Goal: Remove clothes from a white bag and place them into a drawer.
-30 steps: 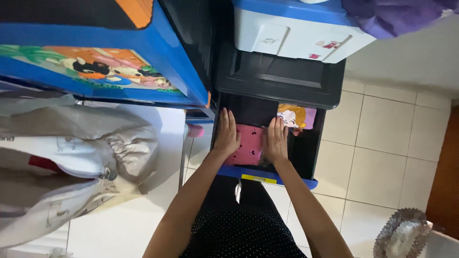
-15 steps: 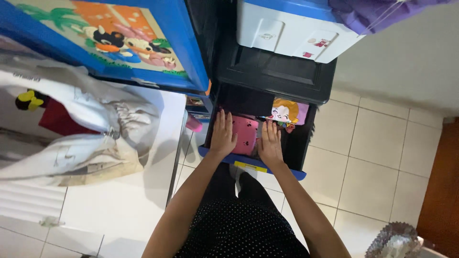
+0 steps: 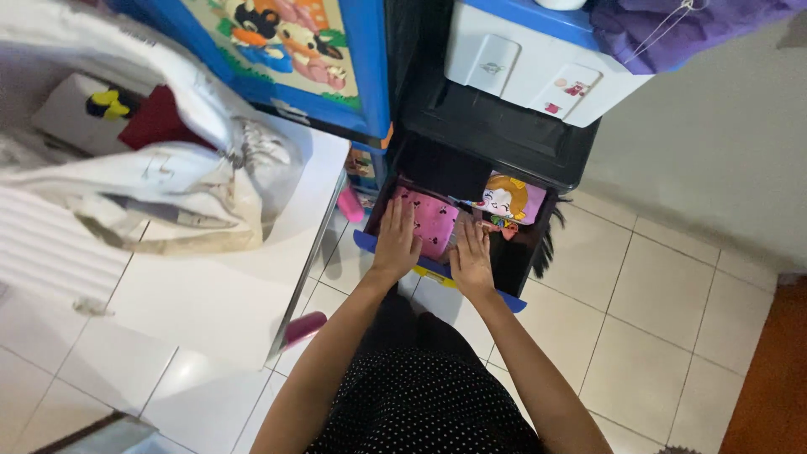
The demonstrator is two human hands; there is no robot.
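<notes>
My left hand [image 3: 396, 239] lies flat, fingers spread, on the left part of a folded pink cloth with small dark prints [image 3: 433, 220]. My right hand [image 3: 472, 256] rests flat on the cloth's right edge, near the drawer front. The cloth lies inside an open black drawer with a blue front rim [image 3: 513, 300]. Beside it in the drawer is a folded cloth with a cartoon figure in yellow and pink [image 3: 507, 200]. Neither hand grips anything that I can see.
Above the open drawer stand a shut black drawer [image 3: 496, 134] and a white box with a blue lid [image 3: 538, 59]. A blue cabinet with cartoon pictures [image 3: 294, 50] is at the left. A white table [image 3: 210, 294] carries a beige bag [image 3: 168, 185]. Purple cloth [image 3: 672, 29] hangs at the top right.
The camera has swung, so the drawer sits higher and the table fills more of the left. Both hands have stayed flat on the pink cloth, pulled slightly toward the drawer front.
</notes>
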